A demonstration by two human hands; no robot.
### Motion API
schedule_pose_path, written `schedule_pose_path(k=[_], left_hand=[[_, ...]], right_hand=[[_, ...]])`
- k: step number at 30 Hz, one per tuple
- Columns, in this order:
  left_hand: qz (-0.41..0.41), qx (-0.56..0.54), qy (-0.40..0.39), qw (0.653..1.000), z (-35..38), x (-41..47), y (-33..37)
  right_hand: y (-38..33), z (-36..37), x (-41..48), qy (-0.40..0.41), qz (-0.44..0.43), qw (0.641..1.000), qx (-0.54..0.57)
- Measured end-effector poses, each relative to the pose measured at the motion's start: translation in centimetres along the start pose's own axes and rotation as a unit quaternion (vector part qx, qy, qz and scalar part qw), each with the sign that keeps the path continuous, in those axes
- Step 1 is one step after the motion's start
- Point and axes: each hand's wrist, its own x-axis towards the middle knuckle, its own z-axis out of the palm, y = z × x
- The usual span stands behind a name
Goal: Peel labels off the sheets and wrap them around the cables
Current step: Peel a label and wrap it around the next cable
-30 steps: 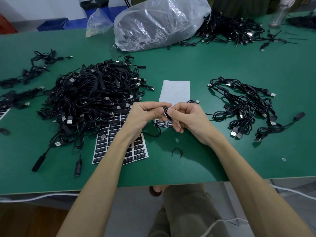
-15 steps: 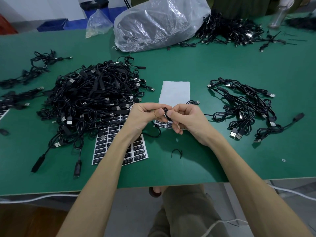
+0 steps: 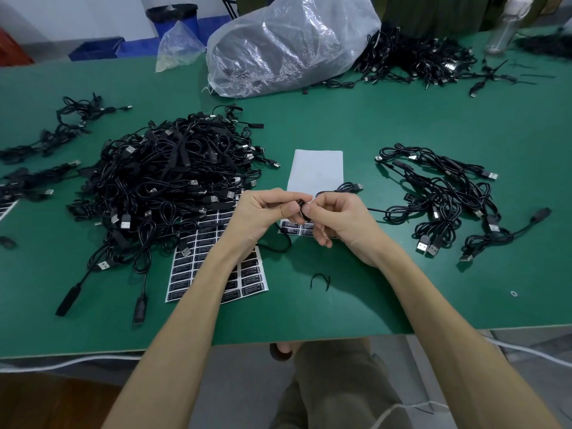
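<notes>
My left hand (image 3: 261,213) and my right hand (image 3: 340,222) meet above the table's middle, and both pinch one black cable (image 3: 348,187) between thumb and fingers. A small black label sits at the pinch point, mostly hidden by my fingertips. The cable's USB plug sticks out to the right behind my right hand. Under my hands lies a mostly peeled white label sheet (image 3: 317,170) with one row of black labels left. A fuller sheet of black labels (image 3: 198,267) lies beneath my left forearm.
A big heap of black cables (image 3: 167,181) lies left of my hands, a smaller bunch of cables (image 3: 445,199) on the right. A clear plastic bag (image 3: 288,48) and more cables sit at the back of the green table (image 3: 433,289). A black twist tie (image 3: 320,280) lies near the front.
My hands have stayed in place, with only small finger movements around the cable and label. The cable's plug end has shifted slightly.
</notes>
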Motion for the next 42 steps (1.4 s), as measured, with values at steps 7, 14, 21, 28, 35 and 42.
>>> schedule_pose_path(k=[7, 14, 21, 28, 35, 42], left_hand=[[-0.012, 0.001, 0.014, 1.000, 0.02, -0.16, 0.10], [-0.005, 0.022, 0.057, 0.998, 0.32, -0.07, 0.09], [-0.005, 0.042, 0.088, 0.995, 0.38, 0.01, -0.18], [-0.003, 0.019, 0.129, 0.991, -0.10, 0.17, -0.49], [-0.003, -0.001, 0.128, 0.992, -0.14, 0.08, -0.46], [-0.001, 0.039, 0.088, 0.995, 0.13, 0.14, -0.54]], right_hand=[[0.22, 0.08, 0.10, 0.024, -0.004, 1.000, -0.008], [0.37, 0.37, 0.22, 0.036, -0.010, 0.998, -0.049], [0.38, 0.55, 0.23, 0.041, -0.005, 0.996, -0.075], [0.31, 0.54, 0.15, 0.063, -0.013, 0.997, -0.047], [0.62, 0.90, 0.16, 0.084, -0.049, 0.993, -0.070], [0.44, 0.68, 0.06, 0.090, -0.059, 0.993, -0.045]])
